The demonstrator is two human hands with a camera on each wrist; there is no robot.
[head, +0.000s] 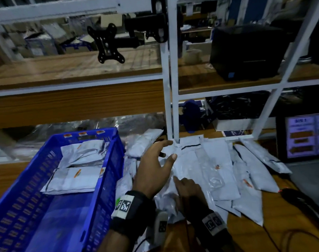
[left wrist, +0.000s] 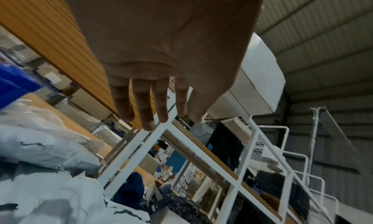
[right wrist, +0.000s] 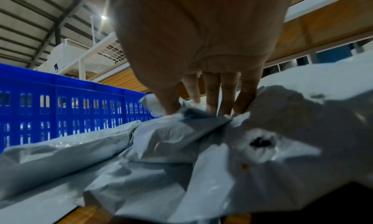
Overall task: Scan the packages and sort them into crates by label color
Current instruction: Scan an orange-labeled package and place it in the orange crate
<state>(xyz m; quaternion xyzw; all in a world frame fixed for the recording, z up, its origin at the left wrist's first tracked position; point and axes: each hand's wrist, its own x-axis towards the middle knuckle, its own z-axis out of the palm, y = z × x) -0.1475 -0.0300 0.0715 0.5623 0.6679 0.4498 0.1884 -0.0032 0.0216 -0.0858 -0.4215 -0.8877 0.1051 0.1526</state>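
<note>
While right hand (head: 188, 192) pinches package (right wrist: 181, 131), two in crate (head: 107, 179).

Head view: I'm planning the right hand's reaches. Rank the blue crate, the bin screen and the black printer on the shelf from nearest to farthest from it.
From the right hand:
1. Blue crate, to its left on the table.
2. Bin screen, to its right at the table's far edge.
3. Black printer, up on the shelf behind, to the right.

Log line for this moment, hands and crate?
left hand: open above grey plastic mailer pile | right hand: fingers pinching crumpled grey mailer | blue plastic crate: holds mailers
</note>
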